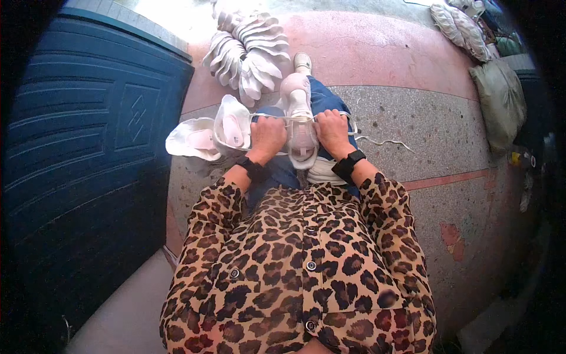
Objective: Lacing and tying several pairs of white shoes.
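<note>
A thin white lace [302, 118] is stretched between my two hands, and its loose tail lies off to the right on the floor. My left hand [269, 134] is closed on it at the left, and my right hand [332, 133] grips it at the right. Below and between the hands is a white shoe upper [303, 147] with its pinkish inner side turned up. A pale, rounded form [296, 88] extends away from it, between my legs. Two more white shoe uppers [233, 124] with pink linings lie just left of my left hand.
A large pile of nested white shoe uppers [250, 56] sits ahead on the floor. The blue panelled door [71, 130] stands along the left. Stuffed sacks [498, 103] and white bundles [463, 29] are at the far right. A white shoe part [324, 171] lies near my lap.
</note>
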A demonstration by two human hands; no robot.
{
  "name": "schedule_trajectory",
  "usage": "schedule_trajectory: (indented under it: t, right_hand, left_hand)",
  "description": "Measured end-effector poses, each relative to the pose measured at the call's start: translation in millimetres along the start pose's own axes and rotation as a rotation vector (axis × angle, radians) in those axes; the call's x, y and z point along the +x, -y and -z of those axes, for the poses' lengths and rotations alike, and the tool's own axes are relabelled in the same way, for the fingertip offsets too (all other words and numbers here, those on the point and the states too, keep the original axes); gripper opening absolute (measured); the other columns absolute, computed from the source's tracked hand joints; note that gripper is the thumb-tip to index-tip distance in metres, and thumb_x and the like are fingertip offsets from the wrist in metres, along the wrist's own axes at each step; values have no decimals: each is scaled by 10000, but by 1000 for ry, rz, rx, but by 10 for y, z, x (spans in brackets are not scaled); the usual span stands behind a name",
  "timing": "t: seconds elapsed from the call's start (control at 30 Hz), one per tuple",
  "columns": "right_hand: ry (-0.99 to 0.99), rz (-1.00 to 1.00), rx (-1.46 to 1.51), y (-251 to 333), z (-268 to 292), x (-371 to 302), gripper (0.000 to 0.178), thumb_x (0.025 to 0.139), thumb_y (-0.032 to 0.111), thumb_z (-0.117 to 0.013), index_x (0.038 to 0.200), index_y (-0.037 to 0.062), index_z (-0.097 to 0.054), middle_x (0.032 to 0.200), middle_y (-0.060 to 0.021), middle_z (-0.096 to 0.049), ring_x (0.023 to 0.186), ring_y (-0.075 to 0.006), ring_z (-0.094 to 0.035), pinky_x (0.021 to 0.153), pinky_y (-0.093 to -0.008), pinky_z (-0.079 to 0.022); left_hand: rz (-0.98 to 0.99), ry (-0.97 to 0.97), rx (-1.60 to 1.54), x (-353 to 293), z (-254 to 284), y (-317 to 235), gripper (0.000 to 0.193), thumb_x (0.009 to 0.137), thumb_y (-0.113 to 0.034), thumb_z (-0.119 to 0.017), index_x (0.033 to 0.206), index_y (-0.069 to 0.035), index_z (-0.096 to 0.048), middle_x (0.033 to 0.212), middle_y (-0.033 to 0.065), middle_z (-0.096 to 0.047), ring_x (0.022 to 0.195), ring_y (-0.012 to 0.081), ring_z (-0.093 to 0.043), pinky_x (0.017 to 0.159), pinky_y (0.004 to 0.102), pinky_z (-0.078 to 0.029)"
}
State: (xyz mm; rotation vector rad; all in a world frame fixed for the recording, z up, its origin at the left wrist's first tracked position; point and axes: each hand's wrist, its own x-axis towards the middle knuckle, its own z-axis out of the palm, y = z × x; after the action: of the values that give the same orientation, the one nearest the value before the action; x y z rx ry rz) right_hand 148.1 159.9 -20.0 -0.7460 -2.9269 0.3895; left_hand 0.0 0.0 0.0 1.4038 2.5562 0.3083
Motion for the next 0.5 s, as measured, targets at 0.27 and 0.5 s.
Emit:
schedule_trajectory:
  t: [0.27, 0.5]
  right_hand:
    - [-39, 14, 14, 84, 43, -50, 170, 834, 256, -655, 784, 108, -722, 876, -64, -651, 924, -267, -596, 790, -435, -451]
    - [-39, 11, 40, 125, -53, -70, 204, 838, 272, -645, 770, 101, -734, 891, -77, -666, 946, -265, -600, 788, -439, -453]
  left_hand:
    - [-133, -33, 84, 76, -122, -22, 130, 816, -167, -608, 745, -77, -670, 805, 89, -672, 864, 326, -607, 717, 496, -469]
    - [-156, 18, 192, 50, -1, -172, 75, 768, -161, -657, 780, -99, -698, 841, 64, -682, 923, 286, -593, 760, 455, -439]
